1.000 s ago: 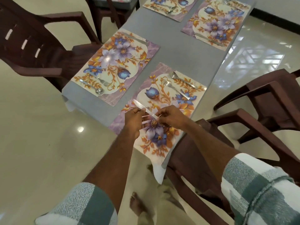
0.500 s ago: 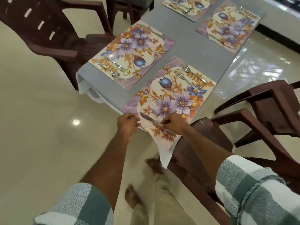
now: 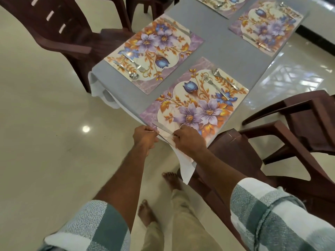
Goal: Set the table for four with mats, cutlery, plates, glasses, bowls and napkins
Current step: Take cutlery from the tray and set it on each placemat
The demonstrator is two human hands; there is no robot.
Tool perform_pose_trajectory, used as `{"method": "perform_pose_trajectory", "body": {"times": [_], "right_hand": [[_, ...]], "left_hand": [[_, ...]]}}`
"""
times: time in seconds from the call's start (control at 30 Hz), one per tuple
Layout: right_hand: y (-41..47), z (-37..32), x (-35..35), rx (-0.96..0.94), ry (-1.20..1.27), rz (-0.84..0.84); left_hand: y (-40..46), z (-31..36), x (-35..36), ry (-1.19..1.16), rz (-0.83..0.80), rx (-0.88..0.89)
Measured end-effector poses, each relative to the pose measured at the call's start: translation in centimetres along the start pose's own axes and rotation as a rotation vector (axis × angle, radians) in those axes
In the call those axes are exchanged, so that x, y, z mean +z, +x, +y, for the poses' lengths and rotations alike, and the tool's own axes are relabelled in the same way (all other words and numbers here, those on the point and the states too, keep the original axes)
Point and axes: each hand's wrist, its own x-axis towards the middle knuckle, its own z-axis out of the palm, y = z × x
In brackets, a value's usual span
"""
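knife at near edge of nearest mat, right hand pinching its handle end, left hand closed on more cutlery. mats down; fork, spoon placed. plates, glasses, bowls, napkins not in view.

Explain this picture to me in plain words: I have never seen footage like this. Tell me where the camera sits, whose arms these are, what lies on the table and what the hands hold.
There is no machine here. The camera is worn on a person's head and looks down, so the two arms entering from the bottom are that person's own. The grey-topped table carries floral rectangular place mats; four show, two cut off at the top. The nearest floral mat has a silver fork and a silver spoon at its far end. The mat to its left also has a fork and a spoon. The left hand and the right hand together hold a silver table knife at the near edge of the nearest mat. Dark brown plastic chairs stand around.
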Motion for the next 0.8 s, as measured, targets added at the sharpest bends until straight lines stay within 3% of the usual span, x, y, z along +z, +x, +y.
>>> {"method": "perform_pose_trajectory", "body": {"times": [0.3, 0.8], "right_hand": [[0.4, -0.9, 0.7, 0.206, 0.144, 0.058], [0.3, -1.4, 0.8, 0.176, 0.144, 0.07]], "left_hand": [[0.0, -0.1, 0.5, -0.038, -0.019, -0.006], [0.3, -0.5, 0.2, 0.174, 0.002, 0.098]]}}
